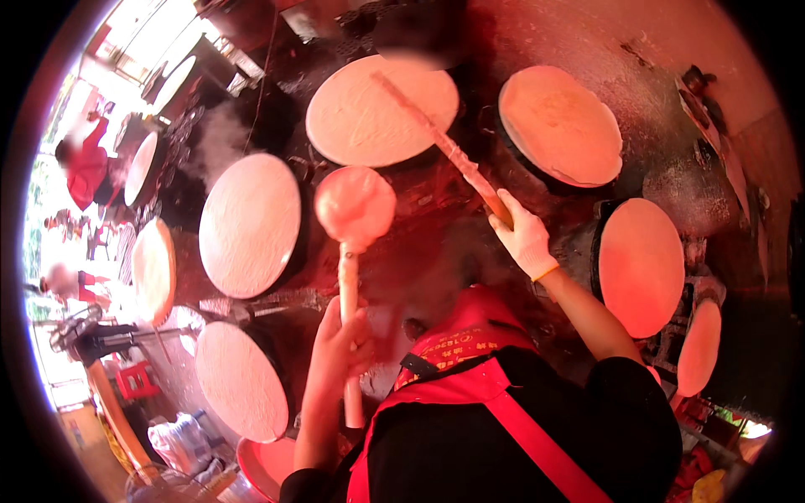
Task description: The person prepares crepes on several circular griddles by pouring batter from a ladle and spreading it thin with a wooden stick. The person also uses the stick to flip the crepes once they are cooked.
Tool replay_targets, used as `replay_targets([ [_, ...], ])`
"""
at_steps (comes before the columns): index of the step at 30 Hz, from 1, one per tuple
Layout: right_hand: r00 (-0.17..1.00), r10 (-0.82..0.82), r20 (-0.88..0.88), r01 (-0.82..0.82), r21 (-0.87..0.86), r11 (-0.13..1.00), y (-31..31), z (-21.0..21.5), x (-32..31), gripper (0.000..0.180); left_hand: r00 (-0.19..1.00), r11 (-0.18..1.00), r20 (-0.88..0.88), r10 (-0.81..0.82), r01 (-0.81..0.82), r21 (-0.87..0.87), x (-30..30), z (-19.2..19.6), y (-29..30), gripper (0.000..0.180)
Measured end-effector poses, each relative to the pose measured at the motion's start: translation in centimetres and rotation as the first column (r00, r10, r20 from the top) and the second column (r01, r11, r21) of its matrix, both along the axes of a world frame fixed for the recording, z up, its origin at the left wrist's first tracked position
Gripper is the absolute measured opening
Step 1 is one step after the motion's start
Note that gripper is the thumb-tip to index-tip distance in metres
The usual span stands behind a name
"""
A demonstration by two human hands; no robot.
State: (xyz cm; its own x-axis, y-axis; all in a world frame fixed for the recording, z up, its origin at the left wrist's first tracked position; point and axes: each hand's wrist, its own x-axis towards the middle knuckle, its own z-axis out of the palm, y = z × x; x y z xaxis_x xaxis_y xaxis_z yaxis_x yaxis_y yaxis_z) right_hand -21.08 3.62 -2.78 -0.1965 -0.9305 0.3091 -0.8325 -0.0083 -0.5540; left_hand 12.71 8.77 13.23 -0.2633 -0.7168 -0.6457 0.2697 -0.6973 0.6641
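Observation:
My bare left hand (340,339) is closed round the long pale handle of a ladle (355,205), whose round bowl is full of pale batter. My right hand (524,237), in a white glove, grips the wooden end of a long, batter-coated stick (444,155). The stick's far end lies over a large round flatbread (344,117) at the top centre; I cannot tell whether it touches. A second flatbread (250,225) is left of the ladle. Beyond my right hand sits another with a browned patch and uneven edge (560,126).
More rounds lie at the lower left (241,381), right (641,268) and far right (699,348), on dark round griddles. Steam (222,138) rises at the upper left. A red basin (264,469) is near my left forearm. Another person (86,163) in red is at the far left.

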Motion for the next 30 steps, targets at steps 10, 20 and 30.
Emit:
replay_targets([
  [10,0.589,-0.306,0.748,0.158,0.265,0.951,-13.0,-10.7,-4.0,0.026,0.675,0.831,-0.628,0.386,0.041,0.555,-10.2,0.9,-10.2,0.025],
  [20,0.792,-0.343,0.506,0.262,0.225,0.938,-29.0,-19.9,-3.1,0.041,0.833,0.89,-0.469,0.295,-0.06,0.452,-9.3,3.7,-15.6,0.03],
  [30,0.415,-0.611,0.674,0.124,0.623,0.772,1.0,-22.8,-1.6,0.056,0.883,0.885,-0.465,-0.06,0.263,0.385,-7.7,2.7,-21.5,0.03],
])
